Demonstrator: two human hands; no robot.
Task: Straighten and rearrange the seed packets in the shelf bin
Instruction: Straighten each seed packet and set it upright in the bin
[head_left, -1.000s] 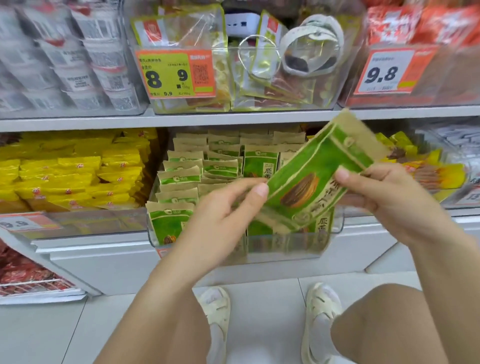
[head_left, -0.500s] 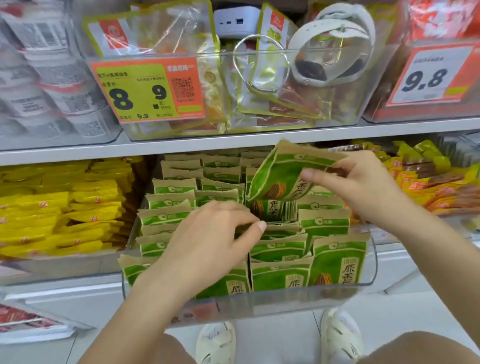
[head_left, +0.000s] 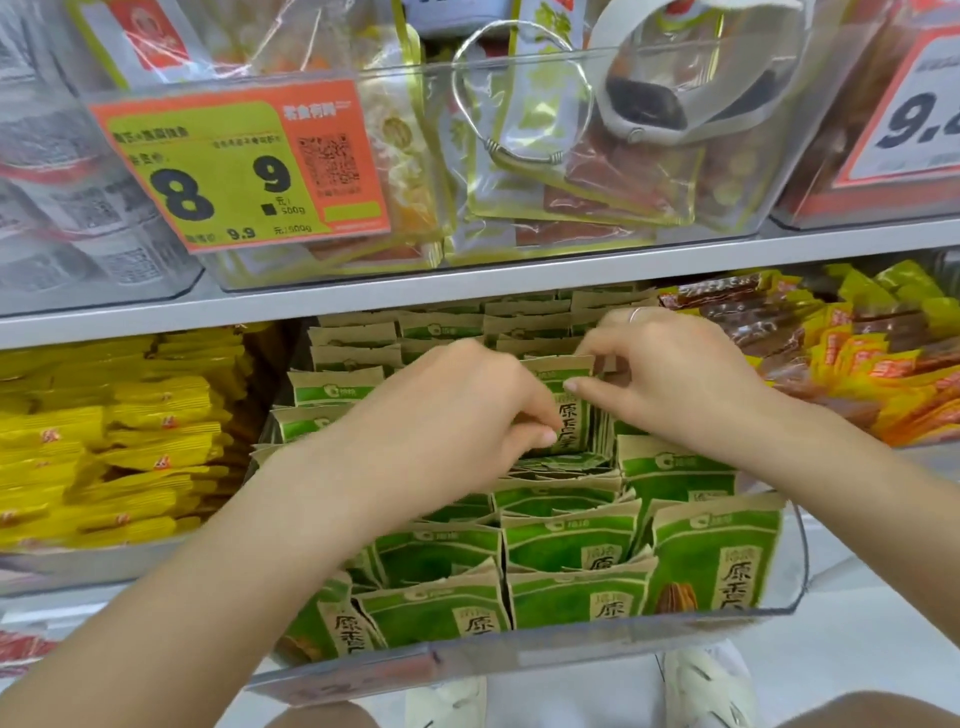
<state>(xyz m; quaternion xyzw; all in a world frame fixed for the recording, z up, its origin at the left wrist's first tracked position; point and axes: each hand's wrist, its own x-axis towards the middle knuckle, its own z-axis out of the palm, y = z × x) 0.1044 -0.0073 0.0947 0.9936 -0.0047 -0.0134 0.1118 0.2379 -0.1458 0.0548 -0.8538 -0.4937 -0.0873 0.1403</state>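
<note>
One upright packet (head_left: 574, 410) is pinched by the left hand (head_left: 457, 415) and right hand (head_left: 670, 379) mid-bin (head_left: 795, 571); front rows appear tidy, central packets (head_left: 556, 465) still lie flat.

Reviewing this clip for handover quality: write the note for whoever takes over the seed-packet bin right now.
Left hand and right hand both pinch one upright seed packet in the middle column of the clear bin. Front rows stand upright, facing out. Just in front of the held packet, several packets lie flat. Left to do: seat the held packet in its row, then stand the flat ones up.
</note>
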